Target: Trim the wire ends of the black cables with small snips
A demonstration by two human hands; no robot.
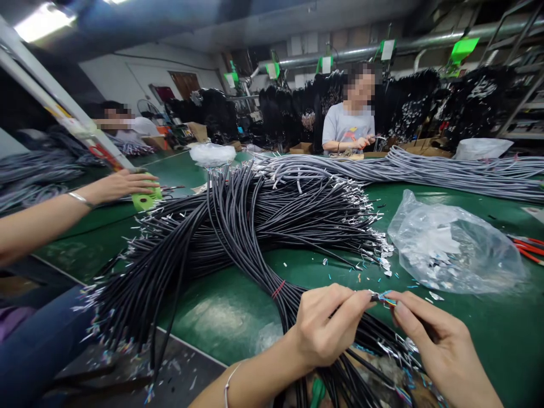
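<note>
Head view, obs. 1.
A: Left hand [325,328] pinches one black cable [361,303] near its stripped end; right hand [442,348] fingertips grasp the coloured inner wires [386,298], spreading them for access.
B: Source?
A: Cable comes from the banded black bundle [238,226] fanned over the green table [229,311], ends within reach. Plastic bag [454,249] lies just right.

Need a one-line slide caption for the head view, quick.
Both hands, left hand and right hand, pinch one cable end beside a large black cable bundle on a green table.
</note>
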